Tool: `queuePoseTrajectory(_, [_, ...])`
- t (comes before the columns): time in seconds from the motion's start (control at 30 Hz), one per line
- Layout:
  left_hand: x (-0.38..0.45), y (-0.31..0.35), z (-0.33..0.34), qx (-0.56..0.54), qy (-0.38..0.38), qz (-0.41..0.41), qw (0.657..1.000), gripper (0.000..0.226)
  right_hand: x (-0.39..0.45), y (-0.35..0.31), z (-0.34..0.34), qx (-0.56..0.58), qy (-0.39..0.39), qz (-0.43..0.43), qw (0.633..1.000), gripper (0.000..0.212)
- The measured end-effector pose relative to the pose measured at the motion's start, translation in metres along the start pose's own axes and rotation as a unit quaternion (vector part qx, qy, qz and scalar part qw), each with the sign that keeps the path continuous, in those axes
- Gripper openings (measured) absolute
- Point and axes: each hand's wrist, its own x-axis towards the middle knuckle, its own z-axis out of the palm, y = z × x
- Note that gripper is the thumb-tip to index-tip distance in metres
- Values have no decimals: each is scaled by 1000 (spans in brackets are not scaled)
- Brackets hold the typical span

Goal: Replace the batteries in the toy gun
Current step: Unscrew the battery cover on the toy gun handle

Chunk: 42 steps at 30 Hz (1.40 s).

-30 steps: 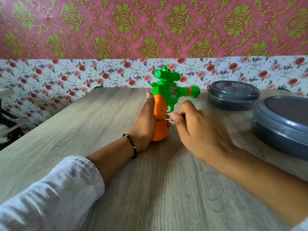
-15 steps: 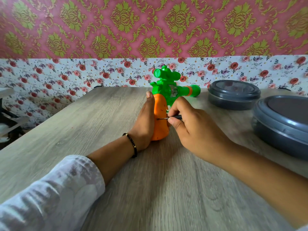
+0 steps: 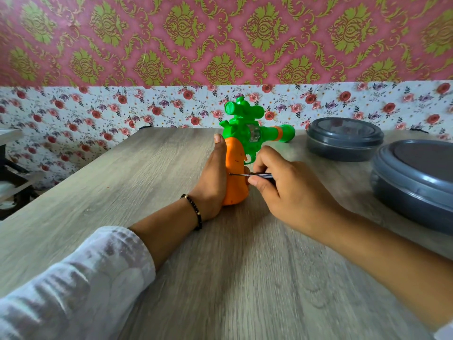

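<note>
A grey wood-grain table [image 3: 152, 182] is running back to a wall papered in pink and gold damask above a band of small red roses. The toy gun [image 3: 241, 141] is standing upright on the butt of its orange grip near the middle of the table, its green barrel pointing right, toward the smaller grey lidded container [image 3: 344, 139]; its long axis is lying across the view, left to right. The left hand [image 3: 214, 182] is wrapping the gun's grip from the left, palm pressed to the orange plastic, its fingers hidden behind the gun. The right hand [image 3: 286, 190], just right of the gun, is pinching a thin screwdriver [image 3: 250, 175] between thumb and fingertips; the metal tip is touching the side of the orange grip, and most of the dark handle is buried in the fist. Whether a screw is sitting under the tip is too small to make out. A larger grey container [image 3: 416, 182], farther right of the gun, is being cut off by the frame edge. No writing is showing legibly on the gun.
</note>
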Motion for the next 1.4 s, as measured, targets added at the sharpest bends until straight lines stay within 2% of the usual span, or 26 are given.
queuePoseTrajectory(0.1, [0, 1, 1, 0, 2, -7, 1000, 99, 1, 1, -1, 72, -8, 32, 997, 14])
queuePoseTrajectory(0.2, [-1, 1, 2, 9, -1, -6, 1000, 97, -1, 1, 1, 146, -17, 35, 989, 10])
queuePoseTrajectory(0.27, [-2, 2, 2, 13, 0, -7, 1000, 95, -3, 1, 5, 156, -3, 29, 987, 13])
queuePoseTrajectory(0.37, [-3, 3, 2, 26, 6, -12, 1000, 92, -4, 2, 6, 106, 40, 49, 992, 32])
queuePoseTrajectory(0.43, [-3, 3, 3, 37, 5, -14, 999, 89, -3, 4, 5, 77, 48, 52, 995, 36])
queuePoseTrajectory(0.63, [-4, 3, 3, 27, 7, -16, 999, 83, -2, 2, 3, 72, 25, 48, 996, 15])
queuePoseTrajectory(0.77, [-4, 2, 3, 23, 1, -18, 1000, 94, -1, 1, 0, 112, 18, 50, 992, 6])
queuePoseTrajectory(0.83, [-4, 2, 3, 24, 0, -15, 1000, 93, -2, 0, 2, 100, 21, 34, 994, 3])
queuePoseTrajectory(0.87, [-4, 2, 3, 24, -2, -12, 1000, 89, -2, 0, 4, 76, 22, 31, 996, 5])
queuePoseTrajectory(0.93, [-4, 2, 3, 26, -3, -10, 1000, 84, -2, 3, 6, 7, 27, 32, 999, 21])
queuePoseTrajectory(1.0, [-5, 3, 3, 33, -4, -10, 999, 82, -2, 6, 5, -12, 33, 29, 999, 29])
queuePoseTrajectory(1.1, [-6, 3, 4, 35, -2, -13, 999, 81, -2, 7, 4, 44, 41, 20, 998, 16])
queuePoseTrajectory(1.27, [-3, 1, 2, 19, -6, -3, 1000, 93, -2, 3, 3, 55, 62, 24, 996, 8])
queuePoseTrajectory(1.33, [-4, 1, 3, 14, -7, 2, 1000, 94, -2, 3, 4, 115, 54, 31, 991, 2])
queuePoseTrajectory(1.4, [-6, 3, 5, 14, -9, 11, 1000, 88, -1, 1, 5, 203, 48, 57, 976, 6])
